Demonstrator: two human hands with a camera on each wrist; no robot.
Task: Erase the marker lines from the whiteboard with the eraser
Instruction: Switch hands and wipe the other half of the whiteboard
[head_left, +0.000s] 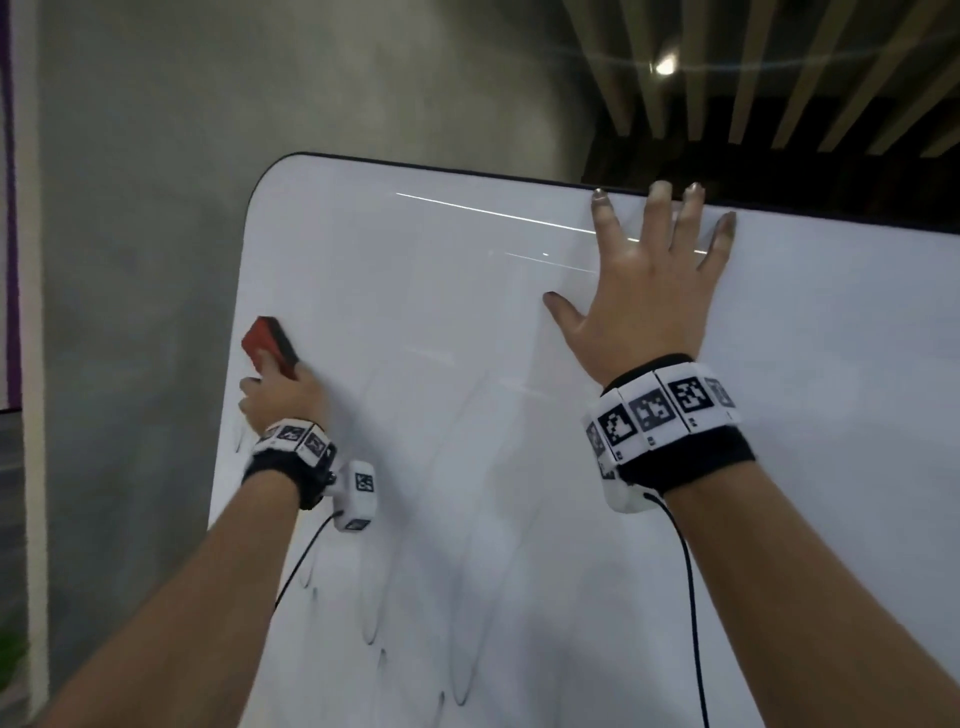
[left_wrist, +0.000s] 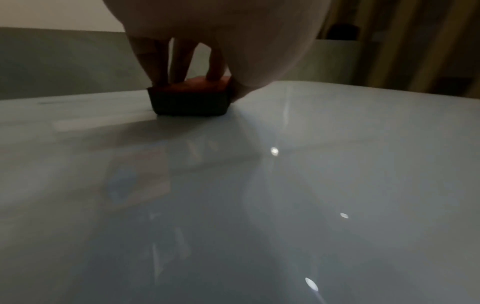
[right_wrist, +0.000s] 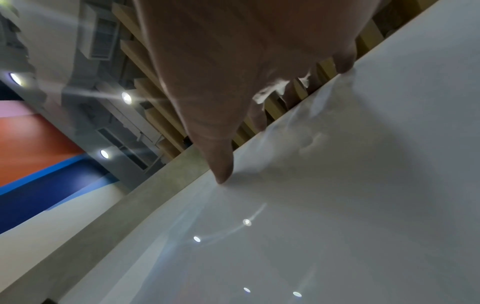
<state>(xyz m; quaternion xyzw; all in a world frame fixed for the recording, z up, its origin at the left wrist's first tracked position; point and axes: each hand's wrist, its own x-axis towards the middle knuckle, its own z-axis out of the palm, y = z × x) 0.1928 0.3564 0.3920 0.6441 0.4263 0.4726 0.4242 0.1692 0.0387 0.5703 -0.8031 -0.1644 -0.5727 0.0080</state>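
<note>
The whiteboard (head_left: 467, 312) fills the head view, with a rounded top left corner. My left hand (head_left: 280, 397) grips a red-backed eraser (head_left: 270, 345) with a dark felt face, pressed flat on the board near its left edge. In the left wrist view the eraser (left_wrist: 191, 98) sits on the board (left_wrist: 259, 205) under my fingers (left_wrist: 217, 65). Faint grey marker loops (head_left: 371, 618) and smudges lie on the lower part of the board. My right hand (head_left: 652, 270) lies flat and spread against the board, fingertips at its top edge. The right wrist view shows the thumb (right_wrist: 221, 164) touching the board (right_wrist: 337, 205).
A grey concrete wall (head_left: 135, 234) stands left of the board. Wooden ceiling slats (head_left: 779, 67) and a ceiling lamp (head_left: 665, 65) are above the top edge. Black cables (head_left: 691, 597) hang from both wrist cameras in front of the board.
</note>
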